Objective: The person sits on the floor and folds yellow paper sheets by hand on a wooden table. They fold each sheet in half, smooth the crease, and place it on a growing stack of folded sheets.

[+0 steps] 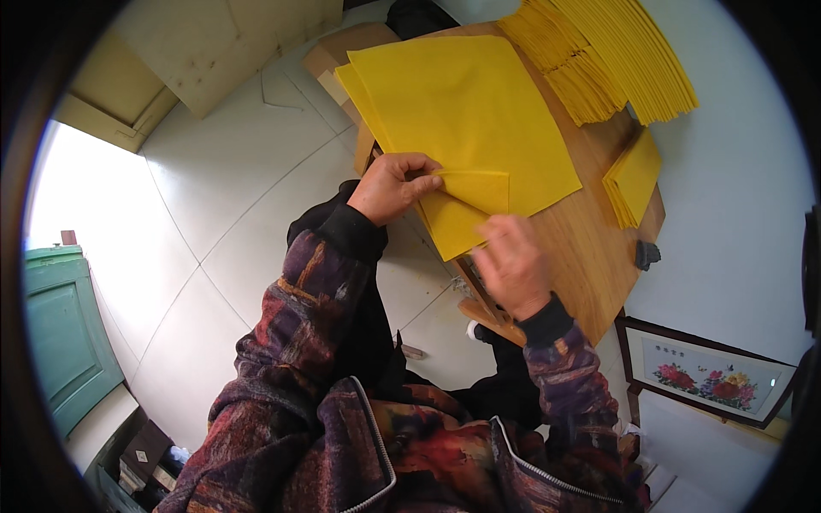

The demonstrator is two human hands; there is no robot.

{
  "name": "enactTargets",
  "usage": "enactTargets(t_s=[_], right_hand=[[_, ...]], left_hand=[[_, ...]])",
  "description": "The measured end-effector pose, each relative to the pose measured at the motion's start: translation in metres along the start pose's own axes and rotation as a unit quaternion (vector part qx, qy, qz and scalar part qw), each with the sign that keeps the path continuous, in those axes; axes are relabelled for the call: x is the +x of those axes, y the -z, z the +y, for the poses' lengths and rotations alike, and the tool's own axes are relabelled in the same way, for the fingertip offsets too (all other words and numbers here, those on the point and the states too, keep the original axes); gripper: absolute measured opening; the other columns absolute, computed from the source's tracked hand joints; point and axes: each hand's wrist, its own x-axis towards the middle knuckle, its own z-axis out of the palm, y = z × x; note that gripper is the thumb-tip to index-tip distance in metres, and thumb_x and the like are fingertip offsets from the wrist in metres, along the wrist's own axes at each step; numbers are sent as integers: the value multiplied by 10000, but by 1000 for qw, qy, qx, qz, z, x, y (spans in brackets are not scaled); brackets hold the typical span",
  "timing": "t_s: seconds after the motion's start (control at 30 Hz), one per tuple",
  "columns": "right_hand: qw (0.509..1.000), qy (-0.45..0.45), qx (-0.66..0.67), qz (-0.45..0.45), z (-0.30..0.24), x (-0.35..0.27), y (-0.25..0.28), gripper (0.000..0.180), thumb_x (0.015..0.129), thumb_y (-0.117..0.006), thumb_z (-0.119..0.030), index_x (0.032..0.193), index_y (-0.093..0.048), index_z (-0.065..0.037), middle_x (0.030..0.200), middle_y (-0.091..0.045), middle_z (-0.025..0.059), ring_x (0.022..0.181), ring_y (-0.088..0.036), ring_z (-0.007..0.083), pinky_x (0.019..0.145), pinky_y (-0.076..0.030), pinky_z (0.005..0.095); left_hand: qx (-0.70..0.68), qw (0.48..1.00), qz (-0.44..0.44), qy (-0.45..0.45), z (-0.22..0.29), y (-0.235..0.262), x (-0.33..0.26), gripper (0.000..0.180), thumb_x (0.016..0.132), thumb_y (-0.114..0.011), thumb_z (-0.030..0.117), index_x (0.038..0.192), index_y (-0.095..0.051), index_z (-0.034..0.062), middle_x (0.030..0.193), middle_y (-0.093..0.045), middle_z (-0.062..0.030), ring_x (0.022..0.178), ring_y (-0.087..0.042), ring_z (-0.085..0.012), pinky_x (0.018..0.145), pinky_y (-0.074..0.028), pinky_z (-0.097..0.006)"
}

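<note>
A yellow felt-like fabric sheet lies over the wooden table, its near corner reaching past the table's edge. My left hand is closed, pinching the sheet's near-left edge between thumb and fingers. Beside that pinch, a flap of the yellow fabric is turned over on itself. My right hand is at the near corner of the fabric, right of the flap. Motion smears its fingers, so I cannot tell whether they grip the cloth.
Tall stacks of folded yellow fabric stand at the far right of the table. A smaller folded yellow pile lies nearer, with a dark grey object by the edge. A framed flower picture leans at the right.
</note>
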Motion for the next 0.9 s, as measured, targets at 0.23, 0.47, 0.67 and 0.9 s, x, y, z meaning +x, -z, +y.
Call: enactTargets(t_s=[0.23,0.47,0.67,0.9], right_hand=[[996,67,-36,-37,-1,-9,-24,159,739,-668,-60,886,-607,-52,888,-554,60,805,-546,246,712,-485,339],[997,33,35,-61,0,-2,-17,148,740,-669,-71,873,-607,-57,884,-550,50,794,-549,237,679,-477,344],[993,90,-18,-80,0,-6,-17,292,698,-723,-65,970,-620,-44,935,-555,74,813,-555,256,700,-484,341],[988,129,-61,-50,5,-8,-19,321,700,-728,-97,1002,-628,-52,961,-557,62,809,-555,244,687,-486,334]], left_hand=[[-49,998,-5,25,2,-1,-2,155,877,-643,107,960,-655,-23,845,-664,-34,792,-588,-107,748,-484,-250],[-41,999,-8,21,3,0,-3,156,885,-632,106,969,-652,-23,837,-658,-32,791,-585,-108,753,-481,-250],[-2,1000,0,12,5,0,-2,151,881,-629,101,966,-652,-23,830,-652,-28,780,-577,-104,739,-477,-252],[-44,999,0,21,2,-2,-2,146,888,-625,101,960,-650,-23,827,-647,-23,783,-572,-98,738,-476,-248]])
